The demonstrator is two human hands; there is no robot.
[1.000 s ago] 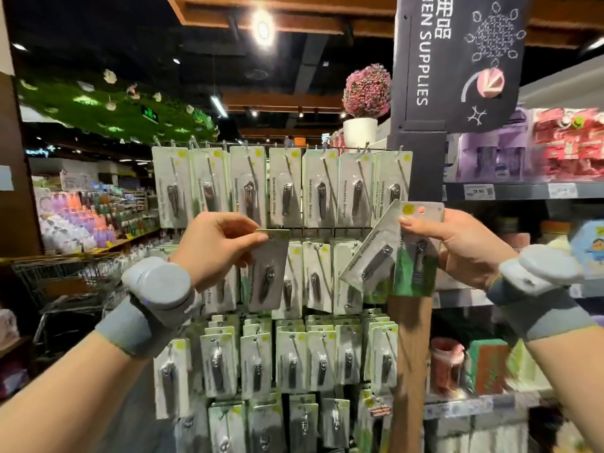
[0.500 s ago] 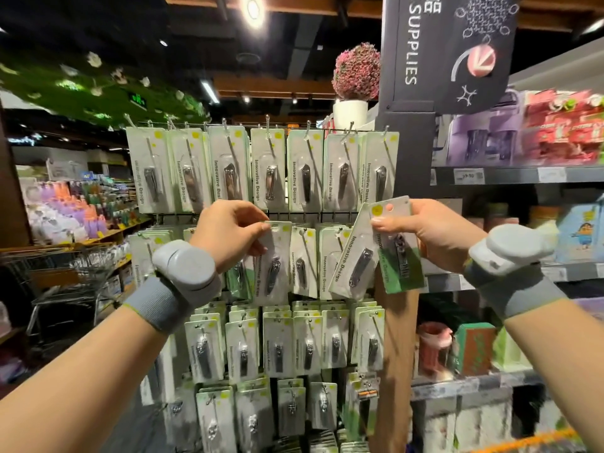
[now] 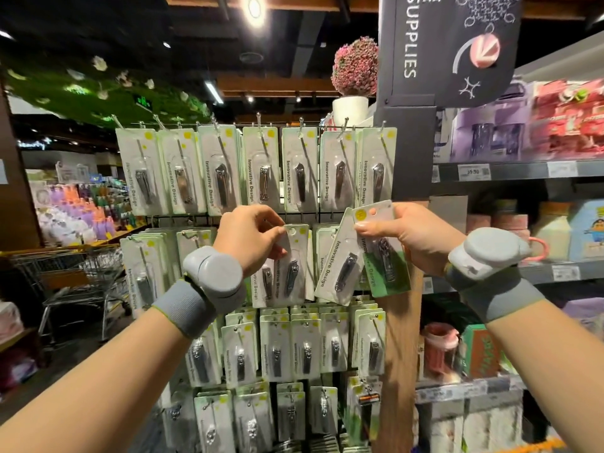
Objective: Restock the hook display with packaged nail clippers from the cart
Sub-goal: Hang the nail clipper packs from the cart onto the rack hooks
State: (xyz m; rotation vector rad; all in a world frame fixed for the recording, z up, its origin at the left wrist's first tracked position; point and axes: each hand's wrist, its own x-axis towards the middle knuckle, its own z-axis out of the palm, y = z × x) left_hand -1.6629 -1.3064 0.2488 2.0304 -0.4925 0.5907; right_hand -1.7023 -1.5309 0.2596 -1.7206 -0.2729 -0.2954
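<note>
Pinching one clipper pack [image 3: 295,256] in my left hand [image 3: 251,238] and spares [image 3: 362,253] at 3 o'clock in my right hand [image 3: 405,235], I risk missing the hook.

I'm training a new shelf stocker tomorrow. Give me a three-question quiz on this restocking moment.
1. True or false: the left hand pinches one nail clipper pack by its top edge.
2. How many packs does the right hand hold? A) none B) two C) five
3. Fill in: the pink potted plant stands ___ the hook display.

Key: 1 true; 2 B; 3 above.
</note>
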